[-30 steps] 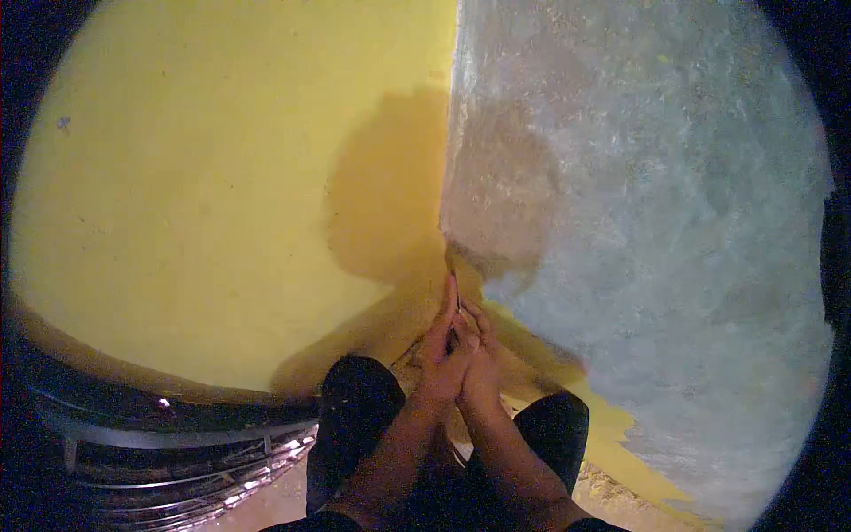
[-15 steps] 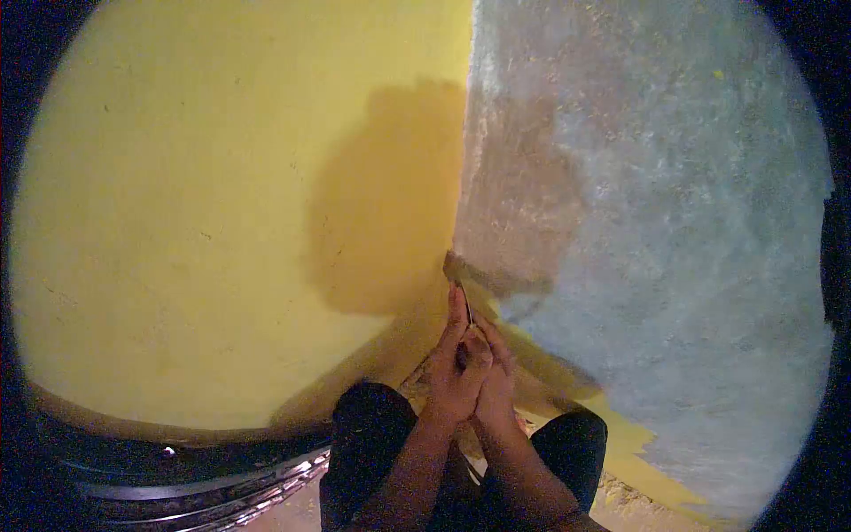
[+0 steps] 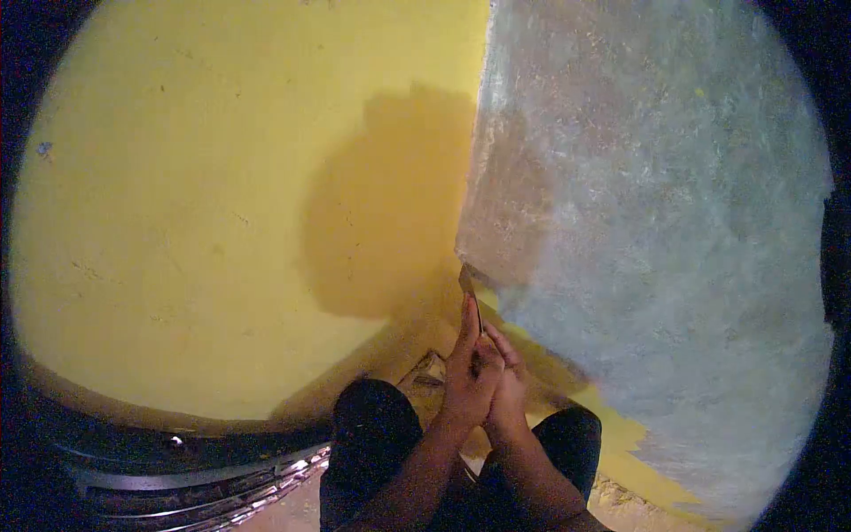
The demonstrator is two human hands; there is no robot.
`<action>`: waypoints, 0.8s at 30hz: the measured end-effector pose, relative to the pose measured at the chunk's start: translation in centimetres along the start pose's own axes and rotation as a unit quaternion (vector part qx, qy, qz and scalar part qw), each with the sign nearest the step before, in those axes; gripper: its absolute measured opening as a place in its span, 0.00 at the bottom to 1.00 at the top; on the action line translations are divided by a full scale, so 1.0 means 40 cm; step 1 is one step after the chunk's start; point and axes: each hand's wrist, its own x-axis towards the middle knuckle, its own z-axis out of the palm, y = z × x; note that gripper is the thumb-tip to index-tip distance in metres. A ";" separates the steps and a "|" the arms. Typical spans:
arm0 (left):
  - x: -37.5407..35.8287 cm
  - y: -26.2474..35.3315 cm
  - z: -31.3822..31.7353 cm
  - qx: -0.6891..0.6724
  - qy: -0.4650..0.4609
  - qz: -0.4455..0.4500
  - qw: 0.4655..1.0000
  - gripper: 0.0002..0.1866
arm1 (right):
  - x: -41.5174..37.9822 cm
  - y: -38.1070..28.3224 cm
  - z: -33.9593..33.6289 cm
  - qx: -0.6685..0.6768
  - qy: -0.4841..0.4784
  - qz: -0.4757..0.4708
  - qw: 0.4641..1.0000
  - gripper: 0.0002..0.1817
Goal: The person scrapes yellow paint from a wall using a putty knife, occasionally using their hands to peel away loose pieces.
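Note:
Both my hands are closed together around the handle of a scraper (image 3: 467, 279). My left hand (image 3: 467, 381) wraps the grip, one finger stretched along toward the blade. My right hand (image 3: 507, 377) presses against it from the right, fingers curled round the same handle. The handle is mostly hidden by the hands. The narrow, dark blade points up and lies close at the corner where the yellow wall (image 3: 195, 195) meets the patchy grey-blue wall (image 3: 656, 204). A strip of yellow paint (image 3: 625, 430) remains along the lower part of the grey-blue wall.
My dark-clothed knees (image 3: 377, 421) are bent on either side of my forearms. Shiny metal rails (image 3: 195, 501) lie at the lower left. A small light-coloured piece (image 3: 431, 369) sits in the corner beyond my left knee. My shadow falls across both walls.
Both hands and the scraper have moved slightly right and down in view, the blade turning more edge-on. The view itself has shifted, with the wall corner now further right.

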 end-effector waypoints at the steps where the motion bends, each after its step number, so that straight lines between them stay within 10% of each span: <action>1: 0.006 -0.002 0.001 -0.002 -0.001 -0.001 1.000 0.42 | 0.004 -0.002 0.011 0.040 0.012 0.023 0.999 0.22; 6: 0.041 0.006 -0.040 0.018 -0.022 -0.074 0.997 0.43 | 0.034 0.000 0.031 -0.102 0.000 -0.012 0.995 0.23; 12: 0.028 0.048 -0.003 -0.066 0.008 -0.169 0.983 0.46 | 0.012 -0.049 0.032 0.068 -0.017 0.051 0.996 0.22; 15: 0.002 0.005 -0.001 0.033 -0.006 -0.051 0.998 0.47 | -0.014 -0.076 0.031 0.004 0.006 0.028 1.000 0.23; 24: -0.009 0.099 0.047 -0.047 -0.036 -0.151 0.987 0.48 | -0.067 -0.214 -0.028 -0.200 -0.043 -0.039 0.978 0.21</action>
